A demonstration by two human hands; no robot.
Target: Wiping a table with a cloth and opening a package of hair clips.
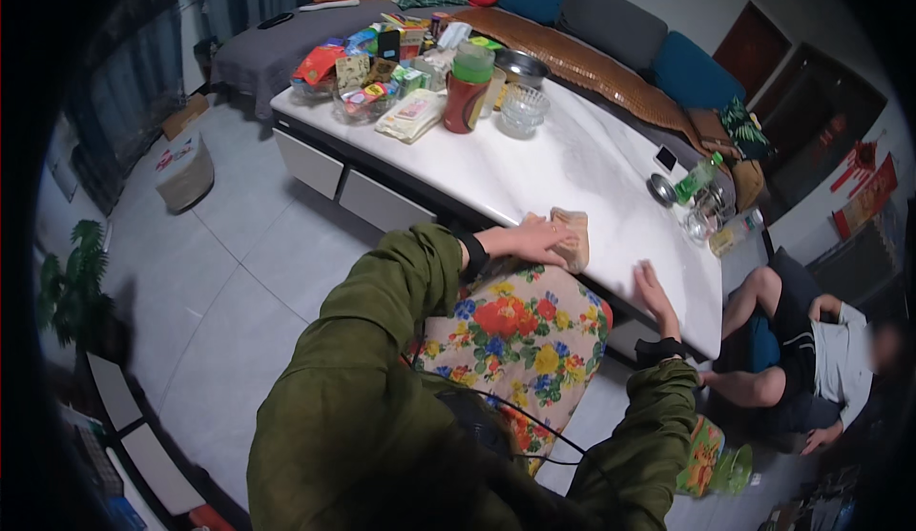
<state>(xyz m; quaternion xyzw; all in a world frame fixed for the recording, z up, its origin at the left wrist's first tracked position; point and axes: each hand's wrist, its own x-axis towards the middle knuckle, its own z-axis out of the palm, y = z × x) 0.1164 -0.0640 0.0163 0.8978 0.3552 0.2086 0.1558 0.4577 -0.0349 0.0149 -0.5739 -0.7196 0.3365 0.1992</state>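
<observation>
My left hand (535, 241) lies over a tan, cloth-like folded bundle (578, 234) at the near edge of the white marble-look table (494, 180). Its fingers cover the bundle's left part, and I cannot tell exactly what the bundle is. Farther right, my right hand (650, 289) rests at the same edge, fingers extended, holding nothing. Below the bundle, a flowered cloth (501, 330) is spread in front of me.
Snack packets (318, 66), a red cup (465, 105) and glass bowls (524, 110) crowd the table's far left. At its right stand a green bottle (698, 179), a clear bottle (736, 232) and a metal dish (661, 190). A person (834, 359) sits beyond the right end.
</observation>
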